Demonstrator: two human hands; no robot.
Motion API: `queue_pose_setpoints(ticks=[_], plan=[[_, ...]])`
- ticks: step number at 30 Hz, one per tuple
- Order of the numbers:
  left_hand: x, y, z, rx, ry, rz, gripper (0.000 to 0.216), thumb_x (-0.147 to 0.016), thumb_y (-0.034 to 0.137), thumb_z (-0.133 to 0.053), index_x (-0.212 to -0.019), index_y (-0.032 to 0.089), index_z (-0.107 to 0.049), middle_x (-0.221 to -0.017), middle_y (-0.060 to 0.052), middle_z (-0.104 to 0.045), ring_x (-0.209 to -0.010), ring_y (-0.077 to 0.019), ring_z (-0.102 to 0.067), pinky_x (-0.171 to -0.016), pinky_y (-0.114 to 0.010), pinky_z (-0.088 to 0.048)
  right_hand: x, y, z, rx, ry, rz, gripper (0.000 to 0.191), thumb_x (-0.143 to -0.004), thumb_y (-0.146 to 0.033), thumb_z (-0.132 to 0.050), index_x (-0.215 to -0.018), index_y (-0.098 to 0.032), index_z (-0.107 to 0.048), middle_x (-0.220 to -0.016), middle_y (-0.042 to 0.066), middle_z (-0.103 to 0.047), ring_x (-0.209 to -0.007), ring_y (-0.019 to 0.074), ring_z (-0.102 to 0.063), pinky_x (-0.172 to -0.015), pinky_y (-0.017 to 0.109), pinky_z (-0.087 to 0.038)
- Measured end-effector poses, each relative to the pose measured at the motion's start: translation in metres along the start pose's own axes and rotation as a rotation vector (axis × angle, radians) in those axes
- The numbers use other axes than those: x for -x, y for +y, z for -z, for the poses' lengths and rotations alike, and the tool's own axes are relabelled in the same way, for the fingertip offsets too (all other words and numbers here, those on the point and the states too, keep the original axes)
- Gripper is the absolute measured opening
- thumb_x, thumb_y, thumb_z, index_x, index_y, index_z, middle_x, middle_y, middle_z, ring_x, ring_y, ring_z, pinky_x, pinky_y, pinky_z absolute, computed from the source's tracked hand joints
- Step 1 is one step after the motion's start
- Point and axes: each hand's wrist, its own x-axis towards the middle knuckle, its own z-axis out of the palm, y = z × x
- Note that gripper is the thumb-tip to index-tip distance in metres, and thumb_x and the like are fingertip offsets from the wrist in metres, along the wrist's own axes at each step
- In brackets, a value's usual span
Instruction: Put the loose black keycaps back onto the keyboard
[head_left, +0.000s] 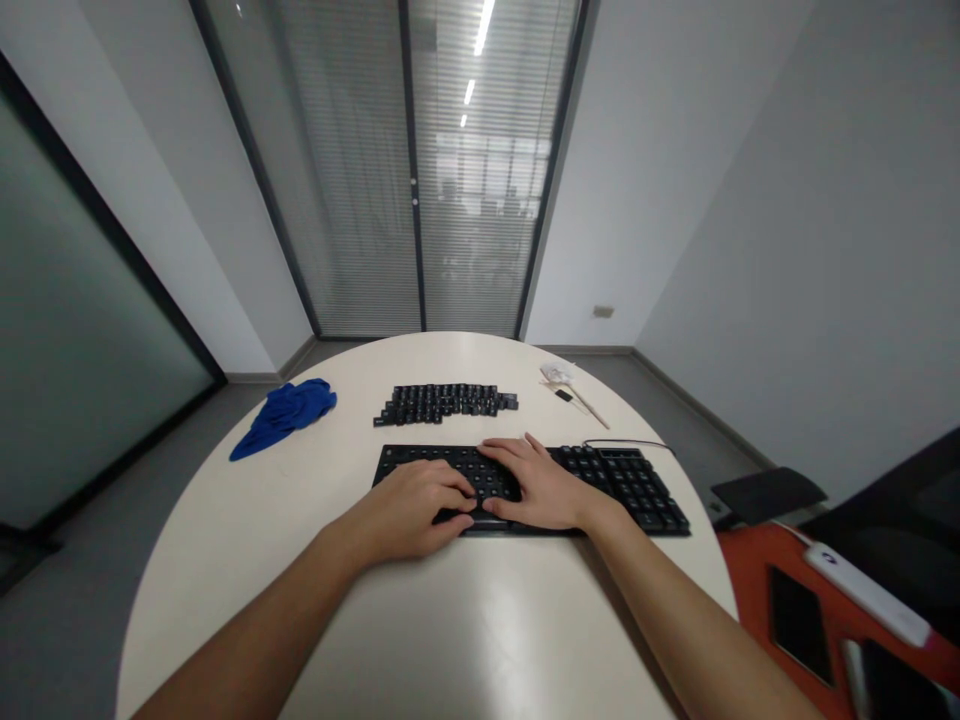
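Note:
A black keyboard [645, 490] lies across the table in front of me. Its right part carries keycaps, while the left and middle part shows bare key sockets. My left hand [420, 505] rests over the lower left of it, fingers bent and thumb a little apart from the index finger, with nothing visible between them. Over the middle lies my right hand [536, 485], fingers spread on the bare sockets and thumb near the left fingertips. Just behind the keyboard, loose black keycaps [450, 400] are laid out in rows.
A blue cloth [289, 412] lies crumpled at the left of the round white table [360, 620]. At the back right are a small brush-like stick [592, 405] and clear plastic [556, 373]. A black cable [630, 441] runs off right. A phone [800, 622] lies on an orange chair [750, 580].

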Motion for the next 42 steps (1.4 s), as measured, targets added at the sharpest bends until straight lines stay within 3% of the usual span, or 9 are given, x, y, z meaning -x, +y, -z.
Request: queue_pose_setpoints(ticks=[4,8,13,42], plan=[[-0.001,0.002,0.002,-0.011,-0.006,0.013,0.019,-0.094,0.026,-0.063,-0.106,0.022,-0.076,-0.111,-0.004,-0.073,-0.098,-0.022,-0.066,-0.092,-0.037,-0.048,0.001,0.001,0.002,-0.003,-0.038,0.032,0.074,-0.082,-0.04,-0.07,-0.149,-0.024,-0.046,-0.157,0.015,-0.042,-0.146,0.0326,-0.035,-0.121,0.065,-0.007],[0.0,0.005,0.005,-0.029,-0.024,0.009,0.019,-0.094,0.026,-0.062,-0.107,0.022,-0.076,-0.112,-0.004,-0.073,-0.099,-0.0233,-0.066,-0.092,-0.037,-0.048,-0.002,-0.002,-0.001,-0.017,0.046,0.025,0.059,-0.09,-0.045,-0.063,-0.144,-0.024,-0.053,-0.152,0.014,-0.049,-0.142,0.0306,-0.041,-0.12,0.062,-0.018],[0.002,0.006,0.005,-0.041,-0.04,-0.005,0.023,-0.092,0.027,-0.063,-0.111,0.022,-0.075,-0.114,-0.005,-0.073,-0.103,-0.025,-0.065,-0.094,-0.039,-0.048,-0.006,-0.003,-0.008,0.007,0.097,0.022,0.056,-0.093,-0.049,-0.059,-0.142,-0.022,-0.054,-0.147,0.014,-0.054,-0.137,0.0293,-0.047,-0.118,0.054,-0.03],[-0.002,0.01,-0.001,-0.042,0.008,0.082,0.023,-0.096,0.025,-0.055,-0.095,0.022,-0.079,-0.106,-0.004,-0.074,-0.094,-0.0224,-0.067,-0.084,-0.035,-0.051,-0.013,-0.001,-0.009,-0.065,0.137,-0.052,0.058,-0.078,-0.041,-0.074,-0.131,-0.021,-0.061,-0.133,0.011,-0.064,-0.125,0.0307,-0.057,-0.111,0.05,-0.038]])
